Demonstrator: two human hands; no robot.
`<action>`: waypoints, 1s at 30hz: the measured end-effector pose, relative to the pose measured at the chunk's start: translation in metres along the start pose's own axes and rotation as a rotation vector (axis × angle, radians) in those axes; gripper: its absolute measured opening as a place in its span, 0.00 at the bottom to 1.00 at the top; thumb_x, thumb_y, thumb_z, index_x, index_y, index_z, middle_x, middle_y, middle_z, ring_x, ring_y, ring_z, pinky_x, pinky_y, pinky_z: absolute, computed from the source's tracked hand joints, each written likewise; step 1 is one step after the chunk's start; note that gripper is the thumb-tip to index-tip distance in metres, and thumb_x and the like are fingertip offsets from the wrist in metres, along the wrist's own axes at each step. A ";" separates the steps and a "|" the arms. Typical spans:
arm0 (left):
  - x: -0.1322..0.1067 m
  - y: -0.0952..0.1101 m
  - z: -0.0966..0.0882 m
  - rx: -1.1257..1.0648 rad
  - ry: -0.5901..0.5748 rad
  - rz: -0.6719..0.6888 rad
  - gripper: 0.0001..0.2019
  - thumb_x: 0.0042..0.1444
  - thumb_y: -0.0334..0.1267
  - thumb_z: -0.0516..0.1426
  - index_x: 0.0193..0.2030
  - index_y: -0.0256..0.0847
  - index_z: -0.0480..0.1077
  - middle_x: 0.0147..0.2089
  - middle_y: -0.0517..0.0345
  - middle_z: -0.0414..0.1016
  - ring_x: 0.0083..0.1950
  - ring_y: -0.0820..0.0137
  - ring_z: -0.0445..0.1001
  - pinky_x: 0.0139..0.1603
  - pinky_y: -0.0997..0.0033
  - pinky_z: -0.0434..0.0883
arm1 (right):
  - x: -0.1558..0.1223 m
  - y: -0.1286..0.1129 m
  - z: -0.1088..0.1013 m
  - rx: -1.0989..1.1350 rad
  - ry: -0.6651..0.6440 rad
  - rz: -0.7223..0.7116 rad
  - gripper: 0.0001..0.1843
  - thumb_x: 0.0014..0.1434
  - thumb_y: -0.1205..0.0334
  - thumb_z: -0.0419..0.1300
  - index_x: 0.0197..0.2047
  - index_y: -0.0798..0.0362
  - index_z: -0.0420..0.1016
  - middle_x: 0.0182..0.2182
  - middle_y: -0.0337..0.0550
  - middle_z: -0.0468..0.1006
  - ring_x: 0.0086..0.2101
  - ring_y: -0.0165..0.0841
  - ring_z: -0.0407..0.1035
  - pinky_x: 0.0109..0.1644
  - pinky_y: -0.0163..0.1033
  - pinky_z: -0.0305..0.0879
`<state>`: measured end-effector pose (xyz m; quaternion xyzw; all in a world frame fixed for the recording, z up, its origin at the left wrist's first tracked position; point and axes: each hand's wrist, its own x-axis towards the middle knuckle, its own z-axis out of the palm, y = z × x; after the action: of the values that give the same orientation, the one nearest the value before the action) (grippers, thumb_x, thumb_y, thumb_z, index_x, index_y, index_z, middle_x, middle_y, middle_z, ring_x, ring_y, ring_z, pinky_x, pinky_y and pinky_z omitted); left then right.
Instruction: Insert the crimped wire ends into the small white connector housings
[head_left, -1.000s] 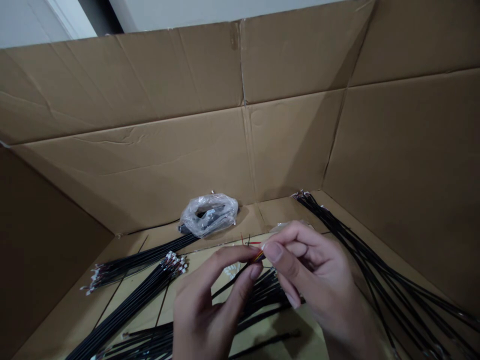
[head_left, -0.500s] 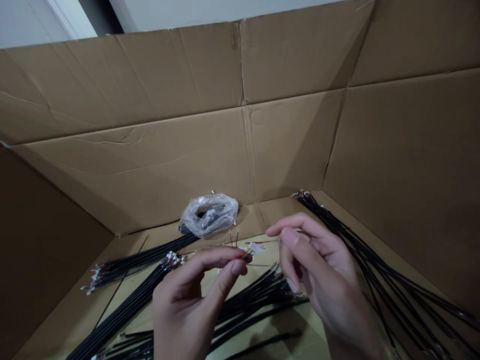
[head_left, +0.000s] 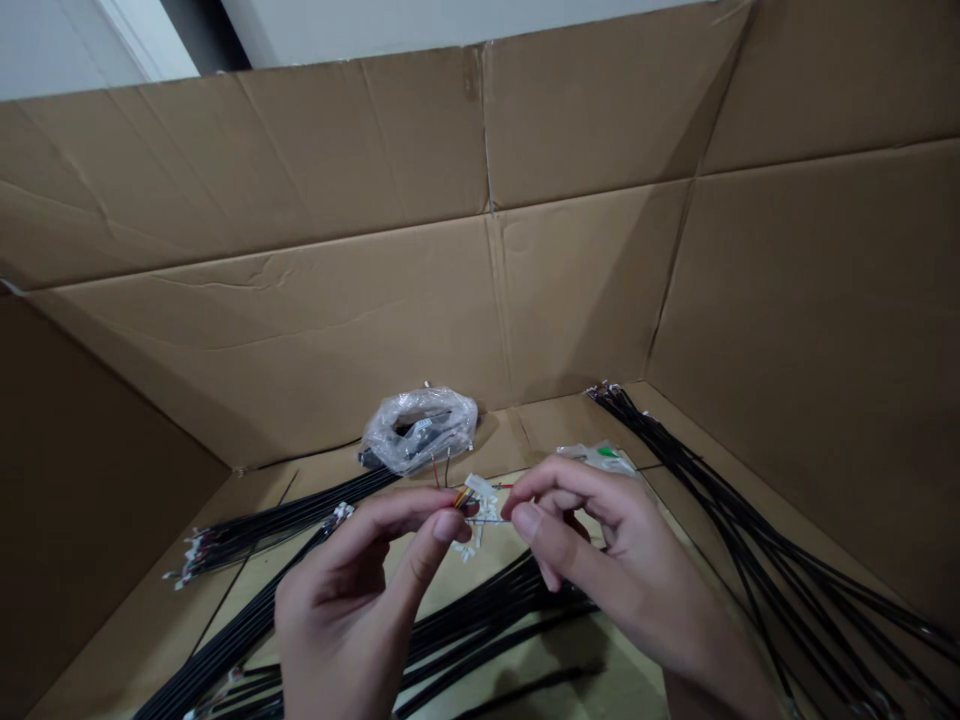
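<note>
Hands meet low in the middle of the frame, inside a big open box (head_left: pixel 315 290) whose brown walls fill the upper half of the view. The left hand (head_left: pixel 345 610) comes up from the bottom edge, thumb and forefinger pinched on a short bunch of thin coloured wires (head_left: pixel 459 497). A small white connector (head_left: pixel 478 487) sits at their end, just past the fingertips, and two bare wire ends stick up behind it. The right hand (head_left: pixel 607 560) comes in from the lower right, thumb and forefinger drawn close together right beside the connector, the other fingers curled under. From where I stand a fine wire seems to run to that thumb, but I cannot tell whether the right hand truly grips anything.

Below both hands a loose fan of black cables (head_left: pixel 495 625) lies across a pale sheet (head_left: pixel 525 690) on the box floor. A left bundle (head_left: pixel 270 520) with white-tipped ends lies at centre left, slanting toward the lower left. A right bundle (head_left: pixel 720 510) stretches along the right wall, from the back corner to the lower right of the frame. A crumpled clear bag (head_left: pixel 418 428) with something dark inside rests against the back wall, above and left of the connector. A small packet (head_left: pixel 600 457) with a green mark peeks out just above the right hand's knuckles. A few white bits (head_left: pixel 471 548) lie on the sheet beneath the connector.
</note>
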<state>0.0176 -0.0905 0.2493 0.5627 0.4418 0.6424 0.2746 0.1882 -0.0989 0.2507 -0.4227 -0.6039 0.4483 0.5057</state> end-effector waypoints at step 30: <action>-0.002 0.002 0.000 0.041 0.020 -0.023 0.05 0.52 0.34 0.69 0.32 0.53 0.85 0.30 0.65 0.85 0.32 0.73 0.82 0.36 0.83 0.80 | -0.002 0.000 0.006 -0.058 0.124 -0.066 0.06 0.65 0.59 0.61 0.36 0.49 0.78 0.19 0.31 0.67 0.22 0.28 0.62 0.25 0.32 0.59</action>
<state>0.0183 -0.0927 0.2501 0.5567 0.4641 0.6357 0.2658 0.1820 -0.1014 0.2493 -0.4442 -0.5978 0.3867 0.5439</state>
